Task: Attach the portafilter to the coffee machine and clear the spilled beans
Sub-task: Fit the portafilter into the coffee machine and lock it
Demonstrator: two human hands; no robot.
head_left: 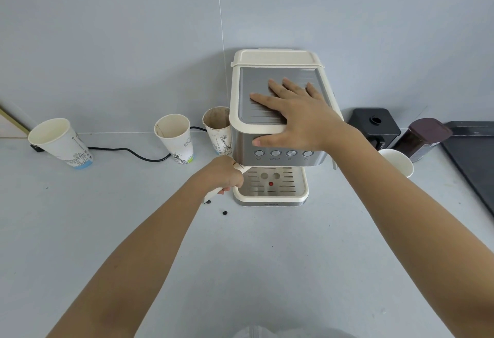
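A cream and steel coffee machine stands against the grey wall. My right hand lies flat on its ribbed top plate, fingers spread, thumb over the front edge above the buttons. My left hand is closed around the cream handle of the portafilter, which points under the machine's left front; its head is hidden beneath the body. Dark spilled beans lie on the counter just below my left hand, left of the drip tray.
Three printed paper cups stand left of the machine, one stained brown inside, and a black cable runs behind them. To the right are another white cup, a black grinder, a dark jar and a black tray.
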